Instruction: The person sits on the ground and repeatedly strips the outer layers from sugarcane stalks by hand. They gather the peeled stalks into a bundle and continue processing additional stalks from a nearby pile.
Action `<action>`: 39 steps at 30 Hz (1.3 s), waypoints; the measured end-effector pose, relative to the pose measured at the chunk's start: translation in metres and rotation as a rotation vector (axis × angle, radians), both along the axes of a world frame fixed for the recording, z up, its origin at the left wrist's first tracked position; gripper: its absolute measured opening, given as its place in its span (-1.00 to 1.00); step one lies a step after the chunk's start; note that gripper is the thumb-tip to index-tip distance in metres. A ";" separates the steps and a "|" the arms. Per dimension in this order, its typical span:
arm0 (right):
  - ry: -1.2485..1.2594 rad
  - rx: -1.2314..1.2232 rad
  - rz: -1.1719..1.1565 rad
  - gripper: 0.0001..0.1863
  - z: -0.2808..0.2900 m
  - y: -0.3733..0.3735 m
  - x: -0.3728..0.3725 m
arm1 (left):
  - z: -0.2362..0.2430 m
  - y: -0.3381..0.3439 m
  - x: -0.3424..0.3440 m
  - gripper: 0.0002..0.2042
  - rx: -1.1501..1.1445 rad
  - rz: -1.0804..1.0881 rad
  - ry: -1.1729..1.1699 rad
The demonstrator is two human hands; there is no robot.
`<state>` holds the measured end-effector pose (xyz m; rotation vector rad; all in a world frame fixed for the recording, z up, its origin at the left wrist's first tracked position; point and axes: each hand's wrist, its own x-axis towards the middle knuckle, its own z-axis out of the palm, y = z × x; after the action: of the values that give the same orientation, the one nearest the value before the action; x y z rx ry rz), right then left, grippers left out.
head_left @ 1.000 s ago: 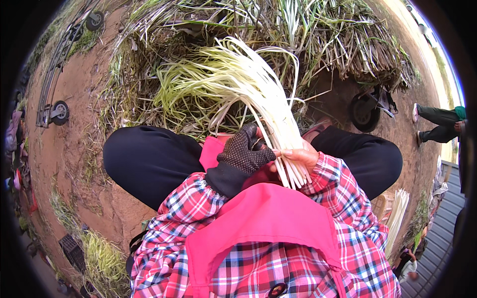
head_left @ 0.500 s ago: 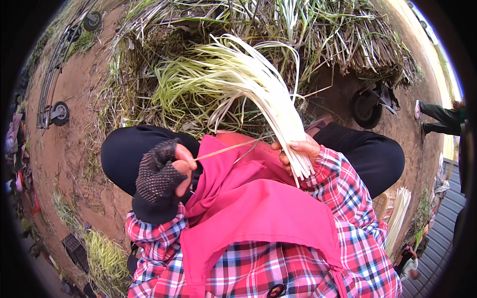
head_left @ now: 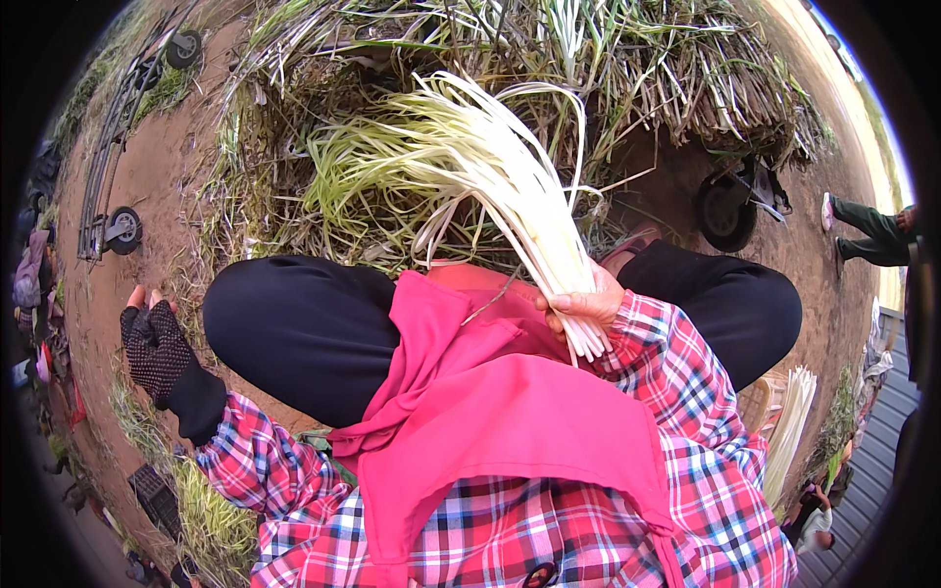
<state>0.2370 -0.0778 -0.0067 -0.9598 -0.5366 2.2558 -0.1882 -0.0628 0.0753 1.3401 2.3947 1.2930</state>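
My right hand (head_left: 588,304) is wrapped round the white lower ends of a bunch of blanched chives (head_left: 520,186). The bunch rises from the fist and bends over to the left, its thin yellow-green leaf tips spread above a heap of stalks and leaves (head_left: 265,186). Out to the left, beyond my knee, is my left hand (head_left: 157,343) in a dark dotted glove with bare fingertips. Its fingers stretch away from me over the bare soil, and no stalk shows in them. A pink apron (head_left: 510,421) covers my lap.
At the upper right, a small wheel (head_left: 725,211) stands below the heap. A metal cart frame (head_left: 108,186) lies at the left. Pale stalks (head_left: 789,431) lean beside a basket at the lower right, and a dark crate (head_left: 155,500) sits lower left. Another person's legs (head_left: 872,235) show at the right.
My left hand has swung from above my lap out to the left, and the thin strand it pinched no longer shows. The bunch in my right hand has barely moved.
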 end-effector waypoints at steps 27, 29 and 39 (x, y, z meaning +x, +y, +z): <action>-0.124 0.042 -0.041 -0.24 -0.003 -0.009 -0.017 | -0.080 0.011 0.233 -0.91 -0.083 -0.988 -0.477; -0.137 0.019 -0.047 -0.24 -0.002 -0.010 -0.019 | -0.079 0.011 0.233 -0.91 -0.218 -0.964 -0.369; -0.359 0.360 0.020 -0.16 -0.021 -0.017 -0.028 | -0.110 0.009 0.239 -0.83 -0.337 -0.823 -0.607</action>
<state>0.2085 -0.0946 -0.0281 -1.1723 -1.0706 1.9160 0.0511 -0.0537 -0.0351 1.3378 1.3384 0.8311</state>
